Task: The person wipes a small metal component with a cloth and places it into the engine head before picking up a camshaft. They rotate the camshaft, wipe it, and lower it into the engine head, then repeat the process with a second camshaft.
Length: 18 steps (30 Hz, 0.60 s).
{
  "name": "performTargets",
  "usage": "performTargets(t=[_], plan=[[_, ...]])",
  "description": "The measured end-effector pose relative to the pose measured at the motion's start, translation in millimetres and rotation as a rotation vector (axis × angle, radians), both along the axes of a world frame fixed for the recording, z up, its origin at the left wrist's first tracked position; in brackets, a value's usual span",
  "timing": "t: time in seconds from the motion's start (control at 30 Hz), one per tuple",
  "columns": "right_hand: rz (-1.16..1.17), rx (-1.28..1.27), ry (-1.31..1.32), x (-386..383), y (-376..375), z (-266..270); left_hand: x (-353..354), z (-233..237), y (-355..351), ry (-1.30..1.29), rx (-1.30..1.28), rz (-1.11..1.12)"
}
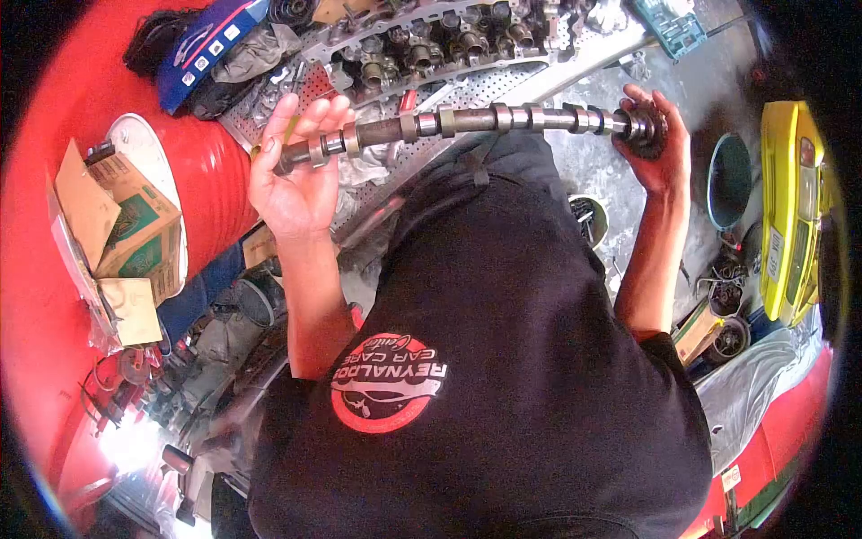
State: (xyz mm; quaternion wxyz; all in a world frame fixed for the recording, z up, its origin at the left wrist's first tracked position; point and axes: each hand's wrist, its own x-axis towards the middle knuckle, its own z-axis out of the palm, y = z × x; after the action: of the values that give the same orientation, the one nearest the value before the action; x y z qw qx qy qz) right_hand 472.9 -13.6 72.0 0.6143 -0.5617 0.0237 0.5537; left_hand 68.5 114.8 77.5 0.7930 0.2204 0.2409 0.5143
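Camshaft (503, 118) up in the air, held crosswise in front of the person, both hands at it, one to each end! Its long axis runs from left to right, looking bowed in this wide view, with the left tip a touch lower in the picture than the toothed end (645, 135). Here's the left hand (301, 199): palm up, fingers straight and slightly spread, the plain tip lying across them near the thumb, supported rather than pinched. Over to the right hand (666, 160), and it's a different story: fingers bent around the toothed end, cupping it against the palm, though how hard they press I can't tell. So neither hand is the nearer one; each touches its own end, and the whole row of lobes between them is untouched. Beyond the shaft, on the perforated metal tabletop (557, 74), sits the cylinder head (471, 45), its length roughly alongside the shaft's and well apart from it. On the near side, the black shirt (530, 314); the shaft hangs between the two.
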Motion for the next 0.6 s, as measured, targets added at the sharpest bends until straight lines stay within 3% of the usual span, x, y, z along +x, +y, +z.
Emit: performTargets(t=[0.27,0.4,0.6], plan=[[-0.030,-0.036,0.000,-5.2,-1.7,-0.8,-1.6,-4.6,-5.3,0.019,0.050,0.013],[-0.119,0.501,0.056,-2.3,-13.5,-29.6,-4.0,-4.3,1.3,-0.146,0.031,-0.028],[-0.039,0.866,0.103,11.6,-11.3,-20.1,3.6,-7.2,5.1,-0.190,-0.017,-0.014]])
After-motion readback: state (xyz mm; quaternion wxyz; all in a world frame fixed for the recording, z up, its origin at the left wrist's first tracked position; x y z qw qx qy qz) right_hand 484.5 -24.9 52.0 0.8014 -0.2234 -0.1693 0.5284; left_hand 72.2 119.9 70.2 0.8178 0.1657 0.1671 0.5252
